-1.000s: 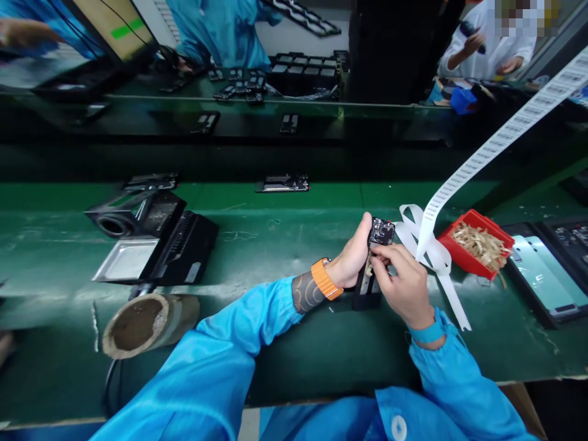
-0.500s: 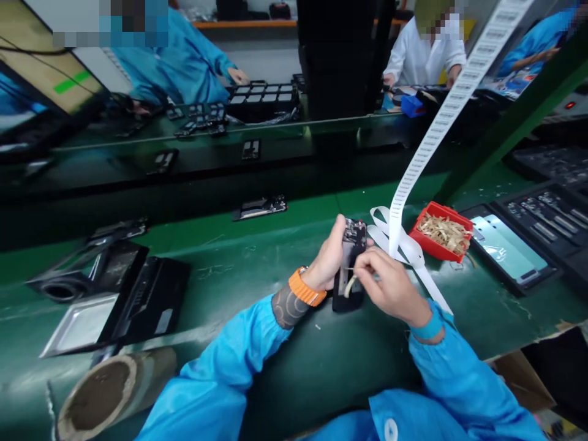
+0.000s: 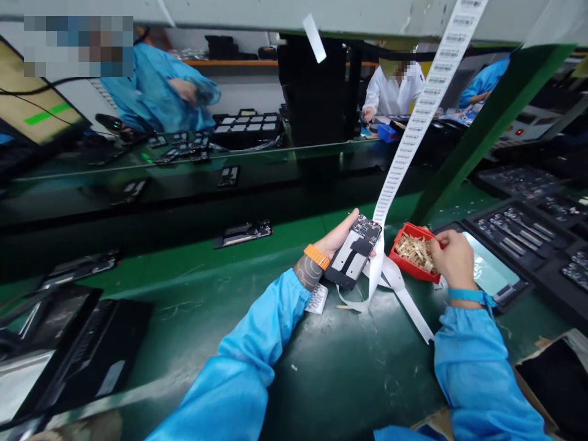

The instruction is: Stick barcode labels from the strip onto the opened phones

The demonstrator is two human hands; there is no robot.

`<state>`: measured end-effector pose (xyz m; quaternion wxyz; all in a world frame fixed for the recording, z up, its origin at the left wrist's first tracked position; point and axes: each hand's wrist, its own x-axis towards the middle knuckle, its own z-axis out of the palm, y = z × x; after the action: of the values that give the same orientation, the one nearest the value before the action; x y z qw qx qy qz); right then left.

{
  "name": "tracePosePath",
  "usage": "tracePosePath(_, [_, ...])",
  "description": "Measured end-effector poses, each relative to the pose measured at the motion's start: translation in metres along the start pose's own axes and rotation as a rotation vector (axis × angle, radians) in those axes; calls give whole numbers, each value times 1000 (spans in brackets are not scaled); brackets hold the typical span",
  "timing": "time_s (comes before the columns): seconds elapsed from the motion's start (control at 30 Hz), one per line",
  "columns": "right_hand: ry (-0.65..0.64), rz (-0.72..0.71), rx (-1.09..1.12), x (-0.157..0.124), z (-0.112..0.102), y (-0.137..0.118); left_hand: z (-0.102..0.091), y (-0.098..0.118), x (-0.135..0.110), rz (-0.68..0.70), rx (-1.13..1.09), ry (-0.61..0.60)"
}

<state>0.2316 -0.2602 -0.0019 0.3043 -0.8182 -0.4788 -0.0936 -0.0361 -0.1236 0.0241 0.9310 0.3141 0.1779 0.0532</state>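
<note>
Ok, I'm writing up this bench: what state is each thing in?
Device: circuitry exposed, tilted
Left hand: wrapped around the device
Red bin: open-topped, filled with tan strips
Right hand: fingers curled at the bin; grip unclear
Label strip: hanging toward the bench
Orange band: fastened

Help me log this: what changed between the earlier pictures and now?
The right hand moved rightward, from the phone to the red box of tan strips. The strip it pinched no longer shows over the phone; whether it was let go is unclear. The left hand still holds the phone.
</note>
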Motion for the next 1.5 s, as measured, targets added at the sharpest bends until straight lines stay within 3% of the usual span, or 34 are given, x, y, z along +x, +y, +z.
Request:
tracePosePath(0.13, [257,-23,53,-1,-9,-4,14,-3,-28,50,-18,-22])
tracePosePath(0.23, [346,6,231,-14,-19,-33,26,-12,-48,51,33,-6])
tracePosePath(0.3, [237,-47,453,-31,-23,-64,31,-22,-60,56,52,-8])
tracePosePath(0.4, [-50,-314,656,-61,-25,-110,36,-38,-76,96,24,-25])
tracePosePath(0.5, [-87,-480,667,-77,-26,-131,39,-49,-90,141,-28,-47])
tracePosePath(0.67, [-133,-542,705,-78,-23,-120,39,-56,-105,126,-78,-115])
tracePosePath(0.87, [-245,-490,778,-80,-18,-109,38,-58,-106,112,-122,-129])
tracePosePath(0.97, [-174,-471,774,-82,-20,-115,38,-59,-105,123,-155,-109])
tracePosePath(1.13, [20,-585,649,-82,-24,-125,43,-58,-102,161,-178,-129])
tracePosePath(1.27, [182,-617,647,-78,-21,-121,51,-60,-98,280,-307,-50])
tracePosePath(1.5, [130,-600,630,-78,-19,-118,41,-68,-97,188,-233,-38])
